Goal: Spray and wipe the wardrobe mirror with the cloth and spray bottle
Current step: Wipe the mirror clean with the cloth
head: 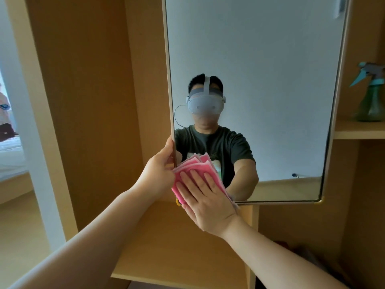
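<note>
The folded pink cloth lies flat against the mirror at its lower left corner, with its bottom edge reaching down over the frame there. The right hand presses on it with straight, slightly spread fingers, palm flat on the fabric and nothing curled round it. Just beside it, the left hand grips the mirror's left edge, fingers wrapped round the thin frame a little above the cloth. The glass reflects a person in a dark T-shirt wearing a headset, together with the pink cloth. Well apart, beyond the mirror's right edge, the green spray bottle with a teal trigger head stands upright on a wooden shelf, near its front edge and touched by neither hand. Tan wardrobe panels surround the mirror.
</note>
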The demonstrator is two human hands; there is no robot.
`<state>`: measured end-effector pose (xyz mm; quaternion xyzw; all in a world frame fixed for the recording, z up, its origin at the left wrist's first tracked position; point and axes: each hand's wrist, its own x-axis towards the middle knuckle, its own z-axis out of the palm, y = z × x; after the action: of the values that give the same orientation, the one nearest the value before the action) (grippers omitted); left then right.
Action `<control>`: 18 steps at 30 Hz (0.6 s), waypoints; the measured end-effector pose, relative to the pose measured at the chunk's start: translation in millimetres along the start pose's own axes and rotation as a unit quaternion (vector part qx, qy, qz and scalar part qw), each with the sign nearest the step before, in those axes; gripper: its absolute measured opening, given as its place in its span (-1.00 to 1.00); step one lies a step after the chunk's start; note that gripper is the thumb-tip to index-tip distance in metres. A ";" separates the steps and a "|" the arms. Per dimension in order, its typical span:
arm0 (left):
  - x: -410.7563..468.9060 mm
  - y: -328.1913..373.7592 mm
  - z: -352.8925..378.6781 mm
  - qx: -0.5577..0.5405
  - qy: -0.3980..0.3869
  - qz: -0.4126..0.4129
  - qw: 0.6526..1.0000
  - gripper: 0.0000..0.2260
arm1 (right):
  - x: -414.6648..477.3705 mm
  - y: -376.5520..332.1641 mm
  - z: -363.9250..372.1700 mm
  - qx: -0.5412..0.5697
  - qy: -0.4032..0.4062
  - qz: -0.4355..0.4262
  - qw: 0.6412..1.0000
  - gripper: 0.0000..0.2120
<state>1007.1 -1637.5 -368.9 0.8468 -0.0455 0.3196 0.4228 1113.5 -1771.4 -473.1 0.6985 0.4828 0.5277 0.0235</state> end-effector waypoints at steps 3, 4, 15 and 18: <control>-2.0 4.6 -2.0 0.005 0.000 0.009 1.000 -0.38 | -4.6 4.4 -2.0 0.006 0.010 -0.033 0.999 -0.52; -3.3 6.8 -2.5 0.009 -0.003 0.019 1.000 -0.41 | -6.6 5.8 -3.4 0.013 0.013 -0.051 0.999 -0.56; 30.4 82.5 -91.3 0.102 0.033 0.081 0.991 -0.48 | 117.6 64.5 -99.5 0.275 0.095 0.077 0.954 -0.73; 62.5 131.0 -132.8 0.100 -0.060 0.086 0.989 -0.55 | 181.2 103.0 -146.2 0.325 0.063 0.125 0.935 -0.68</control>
<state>944.4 -1610.1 -184.5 0.8954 -0.1115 0.3061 0.3034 1065.1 -1769.2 -223.1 0.6882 0.5370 0.3837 -0.3013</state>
